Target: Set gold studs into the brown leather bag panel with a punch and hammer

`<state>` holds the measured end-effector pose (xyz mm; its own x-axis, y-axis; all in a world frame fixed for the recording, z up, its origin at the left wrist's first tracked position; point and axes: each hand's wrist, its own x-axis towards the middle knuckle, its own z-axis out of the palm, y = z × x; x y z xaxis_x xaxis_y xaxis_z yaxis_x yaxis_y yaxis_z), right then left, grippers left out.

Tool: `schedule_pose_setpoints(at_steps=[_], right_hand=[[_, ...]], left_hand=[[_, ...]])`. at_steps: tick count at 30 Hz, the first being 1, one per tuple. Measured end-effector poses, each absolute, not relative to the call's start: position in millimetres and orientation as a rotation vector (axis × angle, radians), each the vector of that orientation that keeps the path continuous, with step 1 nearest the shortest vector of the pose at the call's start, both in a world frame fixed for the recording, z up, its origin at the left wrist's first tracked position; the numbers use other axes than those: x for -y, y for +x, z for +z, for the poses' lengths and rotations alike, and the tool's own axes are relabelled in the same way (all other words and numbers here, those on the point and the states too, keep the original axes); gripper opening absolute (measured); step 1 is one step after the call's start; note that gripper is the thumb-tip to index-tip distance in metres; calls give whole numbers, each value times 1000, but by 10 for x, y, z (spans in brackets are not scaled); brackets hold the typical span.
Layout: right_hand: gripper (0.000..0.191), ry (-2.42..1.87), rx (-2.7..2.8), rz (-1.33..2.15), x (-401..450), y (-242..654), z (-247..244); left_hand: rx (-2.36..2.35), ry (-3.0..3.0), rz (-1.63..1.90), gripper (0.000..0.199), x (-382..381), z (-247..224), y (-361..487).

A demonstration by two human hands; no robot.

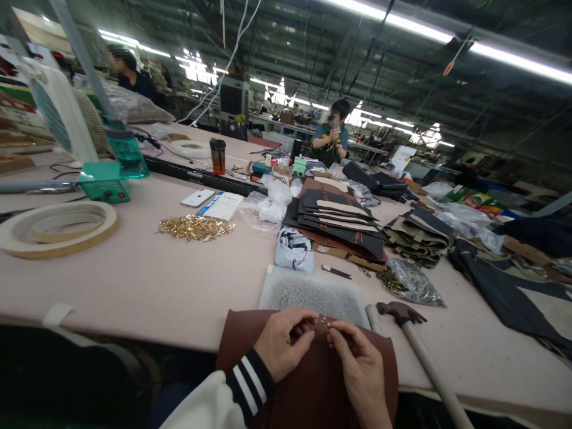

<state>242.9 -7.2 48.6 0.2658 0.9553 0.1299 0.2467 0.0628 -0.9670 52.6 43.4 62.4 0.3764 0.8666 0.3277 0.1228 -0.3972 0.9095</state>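
Across the near edge of the table lies a dark brown leather piece (pixel 308 387), reaching over a pale, speckled slab (pixel 263 301). Over its upper part, my right hand (pixel 361 363) pinches small gold metal fittings (pixel 325 323) between thumb and fingertips. Close by on the left, my left hand (pixel 282 345) is curled, thumb drawn toward the fingers; what its fingertips hold, if anything, is too small to make out. A heap of similar gold fittings (pixel 194 227) rests farther back on the left. To the right is a hammer (pixel 404 316), its handle pointing toward me.
Stacked dark leather panels (pixel 333 217) stand behind the slab, beside a wrapped bundle (pixel 294 250). Small scissors or snips (pixel 336 271) and a bag of metal rings (pixel 409 283) lie right. Tape rolls (pixel 58 229), a phone (pixel 197 198) and a drink bottle (pixel 218 156) are left. A person (pixel 333 134) sits opposite.
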Motion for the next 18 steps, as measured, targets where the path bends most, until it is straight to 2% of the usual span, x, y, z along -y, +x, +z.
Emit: schedule_pose_setpoints(at_steps=[4,9,11,18], right_hand=[[25,-1442,1287,754,99,2568,426],[16,-1348,1507,710,104,2621,412],[12,-1295,1615,672,98,2613,426],[8,-1198,1805,590,122,2555,449]], left_hand=[[-947,1935,1060,52,-464,625,424],[-1109,2236,757,86,-537,636,304],[-1203,2277,650,88,-562,657,311],[-1316,2363,422,74,-578,723,434]])
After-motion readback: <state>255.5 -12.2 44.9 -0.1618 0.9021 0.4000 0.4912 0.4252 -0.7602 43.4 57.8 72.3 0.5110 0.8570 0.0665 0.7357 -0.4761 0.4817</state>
